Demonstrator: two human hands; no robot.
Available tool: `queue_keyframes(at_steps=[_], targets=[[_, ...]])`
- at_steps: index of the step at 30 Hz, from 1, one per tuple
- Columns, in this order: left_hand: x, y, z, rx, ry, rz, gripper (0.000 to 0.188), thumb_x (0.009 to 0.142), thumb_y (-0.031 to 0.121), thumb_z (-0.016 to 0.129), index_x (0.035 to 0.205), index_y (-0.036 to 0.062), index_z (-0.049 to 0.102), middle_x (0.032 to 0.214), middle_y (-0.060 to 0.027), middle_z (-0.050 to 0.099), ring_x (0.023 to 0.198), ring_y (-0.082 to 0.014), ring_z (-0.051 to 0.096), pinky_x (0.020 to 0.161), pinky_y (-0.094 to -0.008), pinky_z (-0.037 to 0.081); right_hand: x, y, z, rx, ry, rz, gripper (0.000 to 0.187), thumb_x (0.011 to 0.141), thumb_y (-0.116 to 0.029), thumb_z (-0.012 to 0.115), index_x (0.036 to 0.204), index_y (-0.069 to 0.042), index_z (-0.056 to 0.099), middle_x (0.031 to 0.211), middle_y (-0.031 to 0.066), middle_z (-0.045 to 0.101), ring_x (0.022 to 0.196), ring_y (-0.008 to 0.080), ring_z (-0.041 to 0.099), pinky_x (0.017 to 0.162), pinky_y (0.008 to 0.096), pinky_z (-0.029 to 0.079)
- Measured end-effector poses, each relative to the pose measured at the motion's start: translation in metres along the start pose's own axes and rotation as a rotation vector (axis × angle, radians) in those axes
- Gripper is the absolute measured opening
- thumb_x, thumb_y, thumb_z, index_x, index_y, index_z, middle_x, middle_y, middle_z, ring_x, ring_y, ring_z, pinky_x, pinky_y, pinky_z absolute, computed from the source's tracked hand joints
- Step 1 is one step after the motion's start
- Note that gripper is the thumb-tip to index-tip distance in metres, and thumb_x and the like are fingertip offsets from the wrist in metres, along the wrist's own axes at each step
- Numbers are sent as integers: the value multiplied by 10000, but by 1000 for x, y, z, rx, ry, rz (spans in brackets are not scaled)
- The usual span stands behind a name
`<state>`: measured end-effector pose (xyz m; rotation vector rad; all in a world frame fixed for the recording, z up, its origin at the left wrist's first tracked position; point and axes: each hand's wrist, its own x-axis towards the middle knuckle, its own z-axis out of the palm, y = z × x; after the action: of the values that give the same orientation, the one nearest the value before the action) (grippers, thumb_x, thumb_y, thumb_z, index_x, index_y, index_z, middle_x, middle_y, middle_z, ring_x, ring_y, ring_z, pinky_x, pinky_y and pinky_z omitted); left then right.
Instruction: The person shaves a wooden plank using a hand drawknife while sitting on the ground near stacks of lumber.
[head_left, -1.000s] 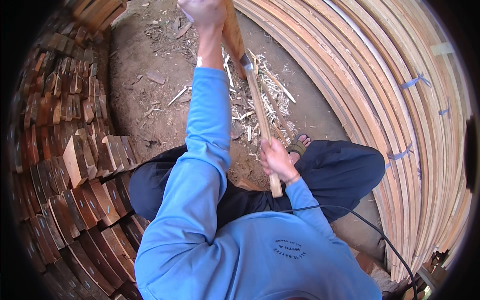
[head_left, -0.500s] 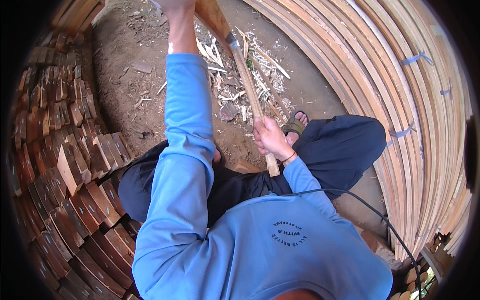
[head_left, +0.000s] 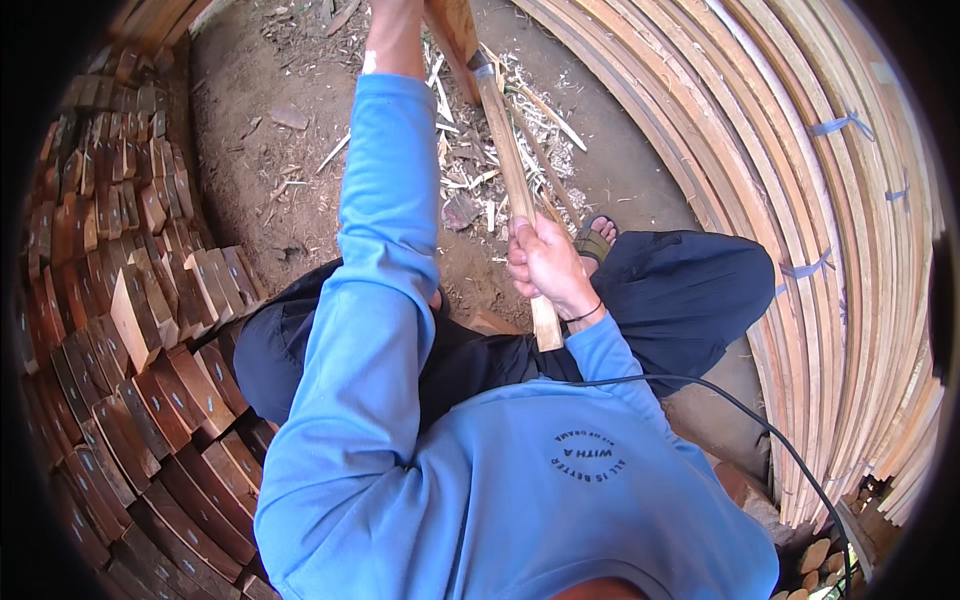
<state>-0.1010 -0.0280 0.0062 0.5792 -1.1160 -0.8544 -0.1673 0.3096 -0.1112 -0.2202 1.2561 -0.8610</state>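
Head: handle in R hand

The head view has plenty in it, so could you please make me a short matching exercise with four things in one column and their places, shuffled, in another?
Things
1. right hand
2. blue ties
3. wood shavings
4. sandal

Places
A. scattered on the ground
B. worn on a foot
C. closed around a wooden handle
D. on the long boards at the right

Right pairs: 1-C, 2-D, 3-A, 4-B
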Motion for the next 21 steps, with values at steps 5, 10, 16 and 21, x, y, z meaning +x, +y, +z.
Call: queue_keyframes(at_steps=[5, 10, 16, 21], targets=[[13, 5, -3, -84, -35, -7, 275, 889, 172, 803, 1025, -54, 725, 774, -75, 694, 614, -153, 647, 588, -306, 539, 12, 12, -5, 13, 14, -68, 200, 1125, -281, 425, 1022, -112, 458, 677, -39, 401, 474, 52, 370, 379, 245, 303], [2, 3, -12, 25, 37, 23, 269, 888, 182, 806, 1012, -45, 732, 772, -67, 694, 624, -143, 644, 591, -297, 527, 12, -7, 3, -3, -26, 39, 208, 1123, -284, 422, 1018, -107, 450, 683, -31, 406, 466, 53, 372, 371, 251, 308], [23, -2, -34, -29, 26, 7, 262, 884, 185, 796, 994, -41, 723, 786, -72, 692, 631, -162, 652, 600, -306, 531, 20, 23, -13, -113, 11, -123, 238, 1124, -296, 421, 1009, -91, 459, 695, -23, 434, 462, 69, 392, 368, 247, 331], [17, -3, -44, -1, 86, 67, 262, 886, 185, 783, 983, -49, 720, 771, -73, 689, 608, -168, 646, 583, -305, 526, 9, -13, 5, 12, -61, 31, 238, 1119, -278, 426, 971, -95, 451, 681, -32, 426, 459, 70, 389, 372, 251, 341]])
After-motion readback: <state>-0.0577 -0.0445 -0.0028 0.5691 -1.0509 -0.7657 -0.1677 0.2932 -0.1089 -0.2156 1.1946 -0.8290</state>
